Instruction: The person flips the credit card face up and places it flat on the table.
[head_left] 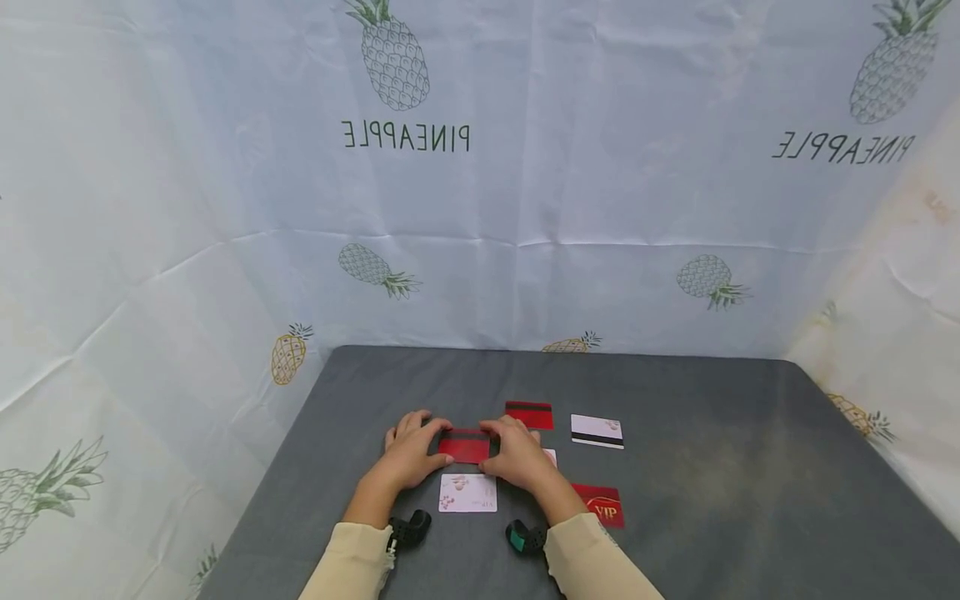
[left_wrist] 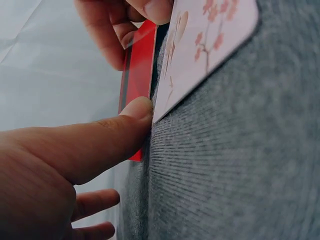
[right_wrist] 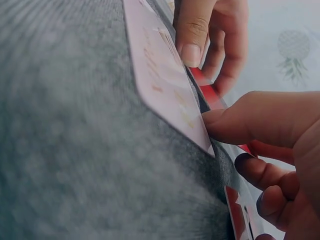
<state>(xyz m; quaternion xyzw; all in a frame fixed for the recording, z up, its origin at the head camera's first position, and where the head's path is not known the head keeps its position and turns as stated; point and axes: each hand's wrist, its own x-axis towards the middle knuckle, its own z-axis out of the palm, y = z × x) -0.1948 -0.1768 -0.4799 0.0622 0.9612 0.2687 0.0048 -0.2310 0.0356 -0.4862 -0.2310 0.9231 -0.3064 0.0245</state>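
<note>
A red card [head_left: 463, 451] with a dark magnetic stripe lies between my two hands on the grey table. My left hand [head_left: 407, 457] grips its left end, thumb at the near corner and forefinger at the far one. At the opposite end my right hand [head_left: 522, 457] holds it the same way. The left wrist view has the left thumb pressed against the card's red face [left_wrist: 138, 80]. Just nearer to me lies a white VIP card [head_left: 468, 493] with pink flowers, close beside both thumbs.
Beyond the right hand lies another red striped card [head_left: 529, 415]. A white card with a black stripe [head_left: 597, 432] is farther right. Beside the right forearm is a red VIP card [head_left: 603, 507]; another pale card [head_left: 551, 456] is mostly hidden. A pineapple-print curtain [head_left: 480, 192] hangs behind the table.
</note>
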